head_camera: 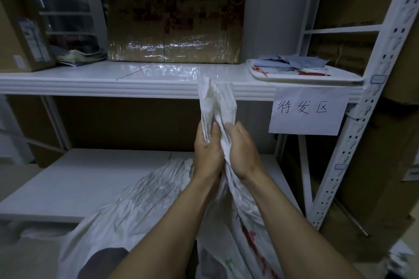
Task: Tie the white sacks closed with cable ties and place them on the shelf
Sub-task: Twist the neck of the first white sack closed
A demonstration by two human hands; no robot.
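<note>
**Now bunching the sack's neck**

Just below the upper shelf (113, 88) edge, both hands are gripping the sack (217, 102) at its gathered neck, while its body is sagging in front of the lower shelf (90, 176). The left hand (207, 154) is curling round the bunched cloth from the left. The right hand (240, 152) is wrapping it from the right. The two are touching, with both forearms reaching up and forward. The material is looking thin, soft and crinkly (woven plastic, probably a little slick), so it should crush easily into a tight rope. The neck, where the hands are now, seems the best place to hold it, leaving the loose flap above free. No cable tie is showing in either hand.
</note>
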